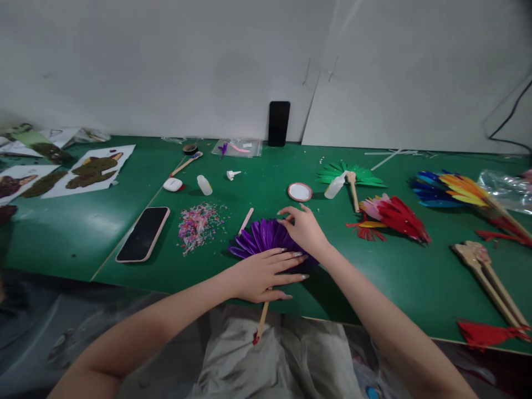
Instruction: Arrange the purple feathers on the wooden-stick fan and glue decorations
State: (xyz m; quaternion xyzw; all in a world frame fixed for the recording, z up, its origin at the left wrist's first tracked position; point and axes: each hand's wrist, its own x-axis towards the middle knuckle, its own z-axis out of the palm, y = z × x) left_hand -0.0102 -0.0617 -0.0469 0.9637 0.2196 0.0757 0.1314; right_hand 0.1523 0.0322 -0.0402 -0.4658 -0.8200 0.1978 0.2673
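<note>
Pressing down with the left hand, fingers laid out flat and close together, on the lower part of a purple feather fan lying at centre frame on the green worktop. Arching the right hand over the fan's upper right edge, grip loosely spread, fingertips resting on the feathers, apparently pinching nothing. Jutting past the near worktop edge, just below the left hand: the fan's wooden stick. Judged light, soft and easily crushed at the feathers, stiff only along the stick; best taken by the stick or at the base where the feathers gather, never by the tips. Lying left of the fan: a heap of coloured flakes and a dark phone. Behind, a white lid; to the right, a red fan.
</note>
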